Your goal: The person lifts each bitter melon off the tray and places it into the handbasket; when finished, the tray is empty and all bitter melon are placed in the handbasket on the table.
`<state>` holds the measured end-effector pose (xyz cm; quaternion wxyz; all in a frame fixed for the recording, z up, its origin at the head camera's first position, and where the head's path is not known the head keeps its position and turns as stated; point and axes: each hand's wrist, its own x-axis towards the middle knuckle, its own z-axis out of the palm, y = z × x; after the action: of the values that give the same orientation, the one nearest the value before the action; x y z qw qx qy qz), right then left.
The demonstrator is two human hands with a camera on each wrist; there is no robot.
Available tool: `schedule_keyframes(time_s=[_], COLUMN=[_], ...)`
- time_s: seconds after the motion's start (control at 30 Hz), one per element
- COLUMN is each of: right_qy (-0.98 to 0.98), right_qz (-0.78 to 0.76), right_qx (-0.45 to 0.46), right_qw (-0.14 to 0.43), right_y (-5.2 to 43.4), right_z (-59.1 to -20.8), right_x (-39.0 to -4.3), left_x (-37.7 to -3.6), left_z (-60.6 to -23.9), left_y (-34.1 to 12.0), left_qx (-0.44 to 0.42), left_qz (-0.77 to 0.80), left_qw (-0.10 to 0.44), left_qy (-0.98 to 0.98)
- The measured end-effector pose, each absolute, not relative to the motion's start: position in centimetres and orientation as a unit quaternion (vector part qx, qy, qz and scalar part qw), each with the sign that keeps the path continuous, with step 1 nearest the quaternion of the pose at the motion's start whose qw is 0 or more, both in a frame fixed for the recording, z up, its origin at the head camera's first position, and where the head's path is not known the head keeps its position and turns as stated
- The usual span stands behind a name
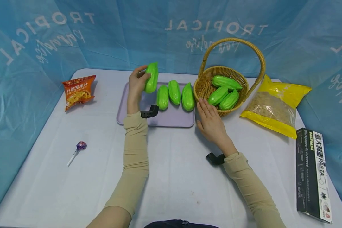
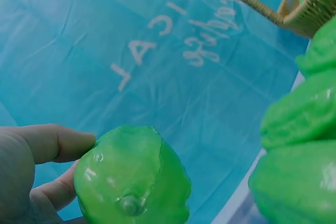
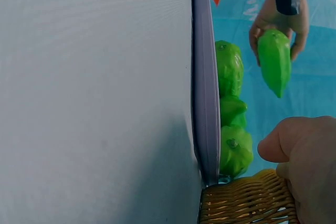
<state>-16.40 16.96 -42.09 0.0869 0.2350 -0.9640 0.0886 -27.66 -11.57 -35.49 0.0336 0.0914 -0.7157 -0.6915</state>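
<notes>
Above the tray (image 1: 171, 119), the left hand (image 1: 136, 85) grips a green gourd (image 1: 152, 78); right of the tray, the right hand (image 1: 211, 118) rests spread flat on the tabletop (image 1: 174, 177).

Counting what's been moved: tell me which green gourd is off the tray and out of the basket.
The green gourd gripped in the left hand, raised above the tray's left end.

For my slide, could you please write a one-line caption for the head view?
Left hand lifts a green gourd over the tray; right hand rests beside the basket.
</notes>
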Motion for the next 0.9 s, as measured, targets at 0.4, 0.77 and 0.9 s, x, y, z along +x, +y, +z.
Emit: schedule_keyframes(time_s=[0.4, 0.77, 0.9], right_qy=[-0.965, -0.962, -0.961], right_qz=[0.091, 0.089, 0.092], right_qx=[0.234, 0.241, 0.241], right_qw=[0.082, 0.094, 0.104], right_y=[17.0, 17.0, 17.0], right_z=[-42.2, -42.2, -42.2], right_x=[-16.4, -16.5, -16.4], left_x=[-27.5, -27.2, -27.0], left_z=[-33.3, -32.1, -31.7], left_y=[-6.7, -2.5, -0.8], left_qx=[0.026, -0.023, -0.053], left_qz=[-0.705, -0.697, -0.685], left_qw=[-0.007, -0.03, -0.029], left_qy=[-0.709, -0.716, -0.726])
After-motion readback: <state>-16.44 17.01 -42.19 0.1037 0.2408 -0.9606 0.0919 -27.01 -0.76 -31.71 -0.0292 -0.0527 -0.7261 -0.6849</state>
